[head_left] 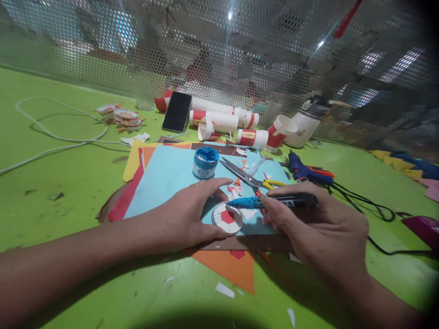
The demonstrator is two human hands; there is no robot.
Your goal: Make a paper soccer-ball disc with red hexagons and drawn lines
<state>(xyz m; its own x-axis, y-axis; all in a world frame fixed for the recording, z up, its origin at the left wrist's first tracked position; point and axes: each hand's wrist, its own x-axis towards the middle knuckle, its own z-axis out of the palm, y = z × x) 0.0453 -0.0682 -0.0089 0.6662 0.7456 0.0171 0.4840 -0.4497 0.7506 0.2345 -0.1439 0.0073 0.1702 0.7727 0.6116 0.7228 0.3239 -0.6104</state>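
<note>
My left hand grips the edge of a round white paper disc, thumb at the near side and fingers at the far side. The disc has a red pentagon in its middle, thin dark lines and blue dots along its left part. In my right hand is a black marker, held nearly level. Its front end is smeared with blue paint, and the tip is over or at the disc's upper edge; contact cannot be made out. Behind the disc stands an uncapped jar of blue paint on light blue paper.
Scissors with yellow handles lie beyond the disc among paper scraps. A blue glue gun with a black cord is to the right. Paper cups, a phone, a white bottle and small paper turtles stand farther back.
</note>
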